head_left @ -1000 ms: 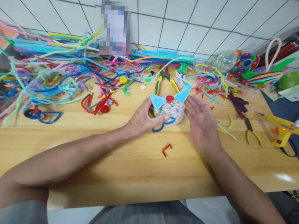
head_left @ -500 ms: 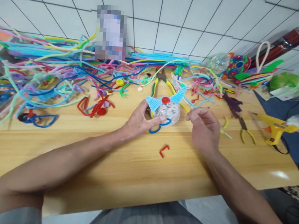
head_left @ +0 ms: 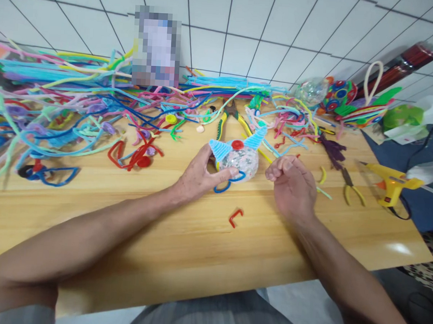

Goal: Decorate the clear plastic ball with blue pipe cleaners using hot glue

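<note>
My left hand [head_left: 204,173] is closed round the left side of a clear, glittery ball [head_left: 248,160]. Two light-blue fins of coiled pipe cleaner [head_left: 254,137] stick out from its top, with a red coil [head_left: 237,144] between them. By my thumb, a dark-blue pipe cleaner [head_left: 222,187] curls in loops at the ball's front. Just right of the ball my right hand [head_left: 293,185] hovers with its fingers curled together; whether they pinch anything small is hidden. A short bent red pipe cleaner [head_left: 236,218] lies on the table in front of the ball.
Behind the ball lie large pliers with green-yellow handles [head_left: 222,125]. Tangled pipe cleaners [head_left: 78,96] cover the table's back and left. Rightward are small yellow-handled pliers [head_left: 353,188] and a yellow glue gun [head_left: 391,183]. Decorated balls [head_left: 339,95] stand near the tiled wall.
My right hand has drawn back from the ball's right side, its spread fingers now curled together. The left hand keeps its hold on the ball. The whole view has shifted slightly.
</note>
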The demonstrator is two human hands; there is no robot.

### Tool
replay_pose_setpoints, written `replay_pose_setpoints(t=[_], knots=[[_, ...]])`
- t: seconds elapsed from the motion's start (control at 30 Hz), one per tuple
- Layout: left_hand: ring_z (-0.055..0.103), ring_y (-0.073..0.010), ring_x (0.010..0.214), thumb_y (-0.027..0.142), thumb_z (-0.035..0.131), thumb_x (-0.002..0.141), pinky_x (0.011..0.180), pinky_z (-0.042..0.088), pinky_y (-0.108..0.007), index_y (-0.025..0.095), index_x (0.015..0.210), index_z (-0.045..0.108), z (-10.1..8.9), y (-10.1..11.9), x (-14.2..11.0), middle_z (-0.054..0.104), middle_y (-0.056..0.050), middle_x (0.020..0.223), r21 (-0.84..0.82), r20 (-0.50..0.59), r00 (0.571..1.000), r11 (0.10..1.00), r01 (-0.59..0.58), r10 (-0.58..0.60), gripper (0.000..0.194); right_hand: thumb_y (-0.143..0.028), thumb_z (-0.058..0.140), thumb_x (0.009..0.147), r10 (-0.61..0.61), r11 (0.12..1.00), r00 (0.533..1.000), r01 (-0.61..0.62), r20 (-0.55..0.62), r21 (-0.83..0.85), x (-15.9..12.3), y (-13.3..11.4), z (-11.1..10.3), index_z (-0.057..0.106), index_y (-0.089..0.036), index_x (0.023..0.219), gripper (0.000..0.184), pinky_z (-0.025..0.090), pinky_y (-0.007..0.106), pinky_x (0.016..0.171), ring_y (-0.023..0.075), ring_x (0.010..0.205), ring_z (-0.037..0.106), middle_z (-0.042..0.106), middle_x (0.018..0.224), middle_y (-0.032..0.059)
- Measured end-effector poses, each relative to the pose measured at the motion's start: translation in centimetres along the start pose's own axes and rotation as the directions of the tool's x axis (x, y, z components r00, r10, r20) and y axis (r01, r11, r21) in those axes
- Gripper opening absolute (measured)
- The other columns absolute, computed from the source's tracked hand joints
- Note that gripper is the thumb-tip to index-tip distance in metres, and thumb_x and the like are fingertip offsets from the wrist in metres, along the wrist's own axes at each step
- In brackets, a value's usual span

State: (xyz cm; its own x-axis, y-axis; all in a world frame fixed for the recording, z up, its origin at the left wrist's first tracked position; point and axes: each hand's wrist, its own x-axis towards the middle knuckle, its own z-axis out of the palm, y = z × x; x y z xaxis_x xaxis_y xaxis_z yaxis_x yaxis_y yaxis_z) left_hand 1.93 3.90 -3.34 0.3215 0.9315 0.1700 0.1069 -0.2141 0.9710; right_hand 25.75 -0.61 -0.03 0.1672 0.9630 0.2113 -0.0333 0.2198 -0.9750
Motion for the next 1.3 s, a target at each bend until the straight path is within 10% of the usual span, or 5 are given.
replay_pose_setpoints(t=[0.27,0.5,1.3], knots=[[0.072,-0.0293,0.121,0.056,0.087,0.089,0.109,0.058,-0.046,0.02,0.118,0.066,-0.1,0.4,0.0,0.078,-0.011,0.125,0.005,0.014,1.0,1.0,0.014,-0.014,0.051,-0.062,0.08,0.097,-0.074,0.993,0.996,0.069,-0.056,-0.094,-0.4,0.5,0.2,0.059,-0.028,0.073,0.046,0.055,0.038,0.073,0.0196,0.069,0.056,0.057,0.071,-0.0016],[0.071,-0.0309,0.127,0.055,0.087,0.089,0.112,0.058,-0.046,0.02,0.12,0.066,-0.1,0.5,-0.1,0.078,-0.011,0.126,0.009,0.016,1.0,1.0,0.011,-0.011,0.051,-0.053,0.09,0.086,-0.177,0.908,0.984,0.177,0.036,-0.38,-1.9,2.1,1.3,0.058,-0.036,0.139,0.064,0.052,0.057,0.123,0.0323,0.148,0.061,0.066,0.151,0.008],[0.072,-0.0307,0.129,0.058,0.091,0.086,0.114,0.059,-0.048,0.02,0.144,0.058,0.3,1.1,-0.9,0.074,-0.015,0.144,-0.026,0.004,0.999,0.999,0.032,-0.032,0.077,-0.052,0.082,0.097,-0.038,0.977,0.993,0.06,0.11,-0.204,-2.9,3.6,2.9,0.043,-0.034,0.164,0.079,0.042,0.06,0.138,0.031,0.163,0.051,0.052,0.175,0.0111]])
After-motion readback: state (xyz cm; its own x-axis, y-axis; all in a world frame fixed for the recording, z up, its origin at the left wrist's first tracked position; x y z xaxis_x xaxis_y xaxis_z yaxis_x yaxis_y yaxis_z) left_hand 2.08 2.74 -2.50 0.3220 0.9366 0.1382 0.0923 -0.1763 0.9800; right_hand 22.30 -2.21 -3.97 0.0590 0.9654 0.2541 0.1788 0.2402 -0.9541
